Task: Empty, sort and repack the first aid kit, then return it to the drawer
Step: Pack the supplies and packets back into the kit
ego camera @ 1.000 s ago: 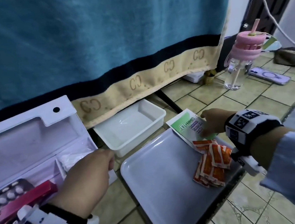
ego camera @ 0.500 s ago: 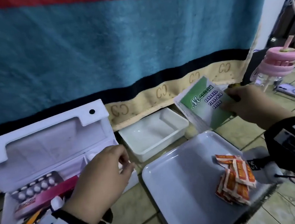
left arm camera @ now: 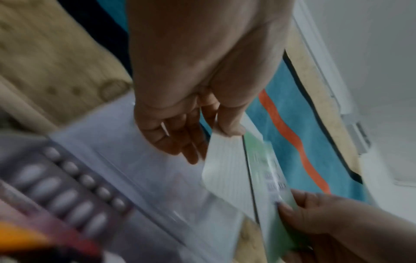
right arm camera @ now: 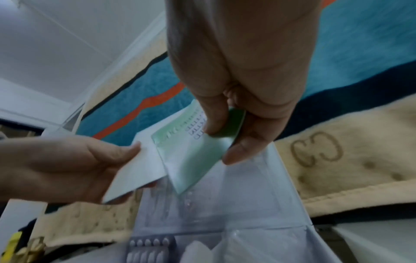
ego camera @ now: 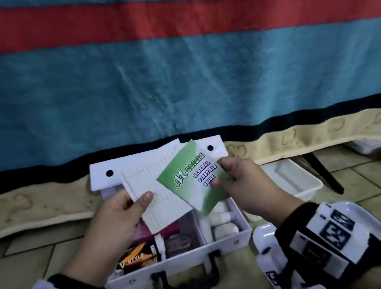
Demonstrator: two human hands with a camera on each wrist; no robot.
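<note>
A teal blanket (ego camera: 178,86) with a red stripe hangs across the whole back of your view; its tan hem carries a repeated interlocked "CC" pattern. Below it, on the tiled floor (ego camera: 367,186), your white kit (ego camera: 197,250) stands open straight in front of you, lid (ego camera: 153,162) up against the hem and black handle (ego camera: 190,279) toward you. A white tub (ego camera: 300,179) sits just right of the kit, and part of a white tray (ego camera: 263,233) shows at your right wrist.

Inside the kit, the left compartment holds a black-and-orange pack (ego camera: 138,257) lettered "V-STYLE", something pink behind it, and a blister strip of white pills (left arm camera: 65,188), blurred in the left wrist view. The right compartment holds small white rolls (ego camera: 225,230); what they are you cannot tell.

Above the open kit you hold two papers. Your right hand (ego camera: 243,181) pinches the green guide (ego camera: 193,179) at its right edge, thumb on the cover and fingers behind; it reads "M-shield GENERAL FIRST AID GUIDE". Your left hand (ego camera: 121,214) grips the white lined sheet (ego camera: 157,195) at its left edge, thumb pressed on top, fingers curled beneath. The guide overlaps the sheet's right side. The print along the sheet's edge is too small to read.
</note>
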